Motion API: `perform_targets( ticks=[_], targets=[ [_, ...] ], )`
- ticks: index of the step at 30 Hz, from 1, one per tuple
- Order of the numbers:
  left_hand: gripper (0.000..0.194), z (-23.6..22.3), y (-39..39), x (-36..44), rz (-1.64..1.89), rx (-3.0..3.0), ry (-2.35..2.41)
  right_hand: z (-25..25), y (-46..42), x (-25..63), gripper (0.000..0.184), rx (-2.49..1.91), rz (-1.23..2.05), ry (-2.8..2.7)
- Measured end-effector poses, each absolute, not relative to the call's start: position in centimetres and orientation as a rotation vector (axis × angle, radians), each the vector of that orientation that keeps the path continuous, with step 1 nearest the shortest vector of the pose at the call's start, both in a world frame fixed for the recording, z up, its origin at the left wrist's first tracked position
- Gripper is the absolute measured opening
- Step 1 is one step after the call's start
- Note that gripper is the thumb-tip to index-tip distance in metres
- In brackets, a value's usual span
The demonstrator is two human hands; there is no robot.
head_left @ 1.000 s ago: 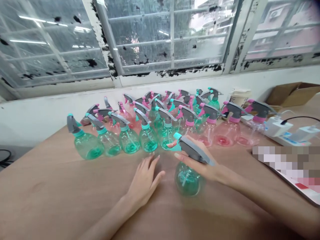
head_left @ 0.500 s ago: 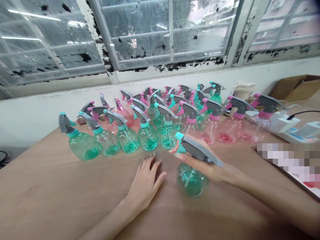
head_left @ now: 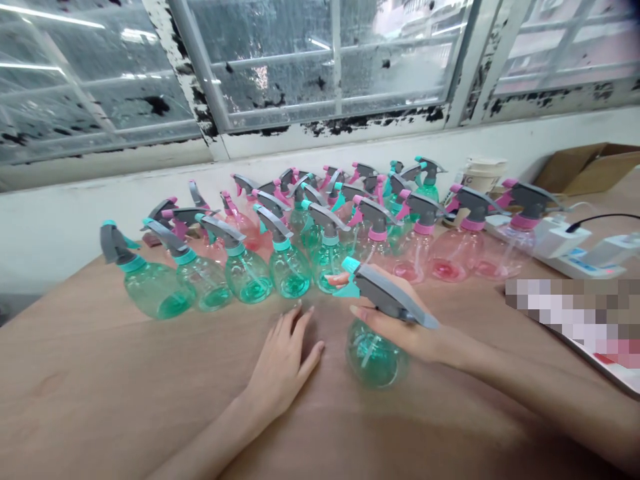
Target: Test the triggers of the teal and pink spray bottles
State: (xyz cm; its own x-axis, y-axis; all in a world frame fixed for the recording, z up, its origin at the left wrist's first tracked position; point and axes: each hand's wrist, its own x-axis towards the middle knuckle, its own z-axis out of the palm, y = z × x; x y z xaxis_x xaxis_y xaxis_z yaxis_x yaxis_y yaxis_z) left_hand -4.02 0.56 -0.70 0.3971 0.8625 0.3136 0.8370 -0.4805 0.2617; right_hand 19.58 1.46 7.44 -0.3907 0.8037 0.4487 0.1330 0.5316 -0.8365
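My right hand (head_left: 400, 320) is wrapped round the neck of a green spray bottle (head_left: 377, 363), just under its grey and turquoise spray head. The bottle tilts slightly, its nozzle facing left, and the index finger reaches out past the turquoise trigger. Whether its base touches the table I cannot tell. My left hand (head_left: 283, 363) lies flat on the wooden table (head_left: 125, 393) with fingers spread, holding nothing. Beyond its fingertips stands a row of green spray bottles (head_left: 293, 273), and pink spray bottles (head_left: 453, 257) continue the row to the right.
More pink and green bottles crowd behind the front row, towards the white wall (head_left: 50, 227) and window. At right are a power strip (head_left: 575, 263) with plugs, a blurred-out flat object (head_left: 575, 333), a white tub (head_left: 483, 177) and a cardboard box (head_left: 590, 170).
The whole view has shifted slightly, so everything sits a little further left and up. The right index finger has straightened away from the trigger. The left hand stays flat on the table.
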Motion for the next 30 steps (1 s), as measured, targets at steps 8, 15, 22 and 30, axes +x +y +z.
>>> perform_targets(
  ticks=[8,15,22,30],
  targets=[
    [0.054,-0.4,0.5,-3.8,0.626,2.505,1.602,8.1,1.6,19.6,0.021,-0.746,0.965,-1.879],
    [0.051,-0.1,0.4,-3.7,0.628,2.547,1.597,8.1,1.5,19.7,0.011,-0.701,0.837,-1.872],
    [0.036,0.0,0.4,-3.6,0.535,2.65,1.581,7.6,1.5,19.9,0.013,-0.704,0.937,-1.846],
    [0.035,0.1,0.3,-3.5,0.496,2.702,1.588,7.0,1.3,19.9,0.028,-0.7,1.003,-1.806]
  ],
)
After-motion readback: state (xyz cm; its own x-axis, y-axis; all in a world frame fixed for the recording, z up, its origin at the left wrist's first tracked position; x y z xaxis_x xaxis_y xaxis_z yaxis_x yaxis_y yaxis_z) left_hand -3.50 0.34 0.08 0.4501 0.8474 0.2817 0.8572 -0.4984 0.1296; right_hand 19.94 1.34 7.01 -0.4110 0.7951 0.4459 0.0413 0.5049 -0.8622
